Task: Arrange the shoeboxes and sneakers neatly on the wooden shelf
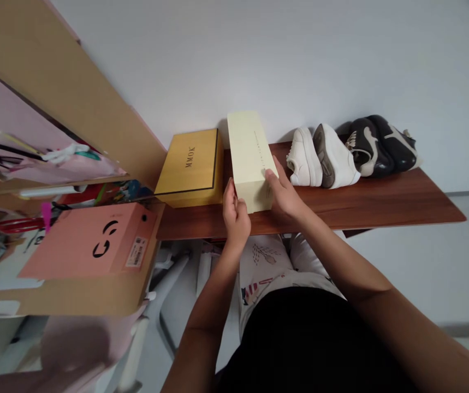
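A pale cream shoe box (248,144) with small lettering on its lid sits over the dark wooden shelf (373,210), its far end toward the wall. My left hand (236,215) presses the box's near left corner, fingers along its side. My right hand (284,191) grips the right side, thumb on top of the lid. Left of the cream box lies a yellow box (189,164) marked MMOK. To the right stand white sneakers (336,155) and black shoes (381,144). Whether the cream box's underside touches the shelf is hidden.
A pink box (89,240) rests on a lower cardboard-coloured desk (90,297) at left, among clutter. A tan panel (62,71) rises beside the shelf's left end. The white wall (279,54) stands behind. A pale pink chair (87,355) is below left.
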`<move>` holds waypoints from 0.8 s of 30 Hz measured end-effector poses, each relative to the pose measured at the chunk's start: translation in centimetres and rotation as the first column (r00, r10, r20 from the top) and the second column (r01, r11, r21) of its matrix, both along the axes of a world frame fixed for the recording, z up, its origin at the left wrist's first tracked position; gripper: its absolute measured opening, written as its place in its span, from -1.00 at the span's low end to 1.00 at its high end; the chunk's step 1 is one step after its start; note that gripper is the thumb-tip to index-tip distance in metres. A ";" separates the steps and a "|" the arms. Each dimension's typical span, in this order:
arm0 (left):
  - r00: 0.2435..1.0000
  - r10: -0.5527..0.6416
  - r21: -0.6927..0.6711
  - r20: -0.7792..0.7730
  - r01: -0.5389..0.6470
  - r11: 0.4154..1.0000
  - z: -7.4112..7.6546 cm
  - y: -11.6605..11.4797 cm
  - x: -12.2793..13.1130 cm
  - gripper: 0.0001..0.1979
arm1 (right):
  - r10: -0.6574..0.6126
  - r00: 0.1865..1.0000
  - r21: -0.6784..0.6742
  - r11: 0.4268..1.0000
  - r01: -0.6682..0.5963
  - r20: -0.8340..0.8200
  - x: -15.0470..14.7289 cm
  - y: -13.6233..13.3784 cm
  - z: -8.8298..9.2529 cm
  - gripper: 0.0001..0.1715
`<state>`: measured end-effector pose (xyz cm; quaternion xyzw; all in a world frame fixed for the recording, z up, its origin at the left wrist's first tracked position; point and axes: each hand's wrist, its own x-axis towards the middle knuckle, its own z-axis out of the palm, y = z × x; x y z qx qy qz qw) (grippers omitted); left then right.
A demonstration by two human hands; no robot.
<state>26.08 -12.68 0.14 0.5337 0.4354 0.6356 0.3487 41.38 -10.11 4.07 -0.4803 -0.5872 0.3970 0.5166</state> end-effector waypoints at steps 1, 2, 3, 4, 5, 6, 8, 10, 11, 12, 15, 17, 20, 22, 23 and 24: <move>0.999 -0.001 -0.025 0.039 0.002 1.000 -0.4 0.0 -0.1 -0.50 | -0.004 1.000 -0.005 1.000 0.004 0.007 0.0 -0.1 0.1 0.01; 0.997 0.001 -0.064 0.080 0.004 0.998 -0.8 0.0 -0.2 -0.52 | -0.007 1.000 -0.011 1.000 0.007 0.015 0.1 -0.1 0.0 0.00; 0.993 0.007 -0.115 0.119 0.007 0.993 -1.3 0.1 -0.3 -0.55 | -0.010 1.000 -0.015 1.000 0.011 0.023 0.3 -0.1 -0.1 -0.01; 0.988 0.019 -0.178 0.153 0.009 0.984 -1.8 0.4 -0.4 -0.58 | -0.016 0.999 -0.018 1.000 0.016 0.028 0.5 -0.1 -0.2 -0.02; 0.982 0.037 -0.249 0.184 0.010 0.969 -2.3 0.6 -0.4 -0.61 | -0.025 0.999 -0.019 1.000 0.025 0.029 0.8 0.0 -0.4 -0.03; 0.974 0.065 -0.324 0.218 0.009 0.946 -2.7 1.0 -0.4 -0.65 | -0.038 0.999 -0.019 0.999 0.039 0.022 1.2 0.1 -0.7 -0.05; 0.939 0.131 -0.470 0.319 0.037 0.882 -3.3 1.7 -0.4 -0.72 | -0.074 0.997 -0.024 0.997 0.074 -0.008 2.0 0.2 -1.2 -0.08; 0.873 0.159 -0.562 0.462 0.149 0.814 -3.5 2.3 -0.2 -0.78 | -0.113 0.992 -0.034 0.993 0.111 -0.053 2.9 0.4 -1.6 -0.11; 0.836 0.154 -0.576 0.527 0.217 0.788 -3.4 2.4 0.0 -0.81 | -0.129 0.988 -0.042 0.991 0.126 -0.079 3.4 0.4 -1.8 -0.12; 0.804 0.143 -0.575 0.577 0.275 0.771 -3.2 2.5 0.1 -0.84 | -0.147 0.984 -0.048 0.989 0.143 -0.104 3.7 0.4 -2.0 -0.13; 0.763 0.145 -0.555 0.629 0.311 0.772 -2.5 2.3 0.4 -0.87 | -0.218 0.962 -0.039 0.976 0.215 -0.165 4.4 0.1 -2.2 -0.15; 0.757 0.176 -0.535 0.629 0.257 0.805 -1.9 1.8 0.4 -0.85 | -0.268 0.948 -0.028 0.963 0.267 -0.174 4.6 -0.3 -2.2 -0.18; 0.775 0.181 -0.468 0.605 0.163 0.869 -0.9 1.3 0.0 -0.75 | -0.279 0.949 -0.054 0.960 0.274 -0.146 4.4 -1.0 -2.2 -0.17; 0.808 0.160 -0.411 0.567 0.110 0.905 -0.1 1.2 -0.3 -0.67 | -0.234 0.964 -0.065 0.972 0.228 -0.127 4.2 -1.3 -2.4 -0.13; 0.826 0.149 -0.379 0.543 0.084 0.921 0.2 1.3 -0.5 -0.63 | -0.209 0.970 -0.066 0.977 0.202 -0.121 4.1 -1.4 -2.5 -0.10; 0.847 0.136 -0.345 0.514 0.059 0.937 0.5 1.4 -0.7 -0.59 | -0.189 0.975 -0.068 0.981 0.182 -0.114 3.9 -1.5 -2.8 -0.06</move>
